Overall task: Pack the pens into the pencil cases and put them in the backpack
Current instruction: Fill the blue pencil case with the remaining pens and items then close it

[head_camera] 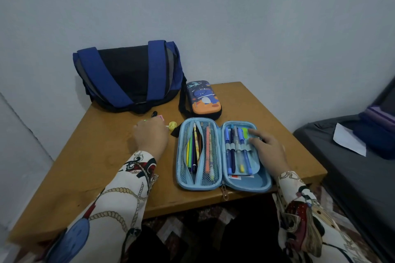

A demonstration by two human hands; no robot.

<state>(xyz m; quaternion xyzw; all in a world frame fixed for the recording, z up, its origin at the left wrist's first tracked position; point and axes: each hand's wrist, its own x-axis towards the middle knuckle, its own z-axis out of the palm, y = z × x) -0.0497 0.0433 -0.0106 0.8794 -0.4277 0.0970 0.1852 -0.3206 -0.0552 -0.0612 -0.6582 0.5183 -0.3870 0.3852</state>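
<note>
Head view, looking down on a wooden table (89, 168) set against a pale wall (235, 17). An open light-blue pencil case (222, 183) lies flat near the front edge: its left half holds pencils (193, 147) behind mesh, its right half holds pens (235, 149) under elastic loops. A closed dinosaur-print pencil case (204, 98) lies just behind it, beside a blue and black backpack (128, 77) leaning on the wall. Left hand (151, 136), knuckles up, curls over small items left of the open case; what it grips cannot be told. A yellow object (172, 125) sits just beside it. Right hand (267, 147) rests on the open case's right half, fingers extended and relaxed. A dark mattress (352, 173) with white paper (348, 141) lies at right.
</note>
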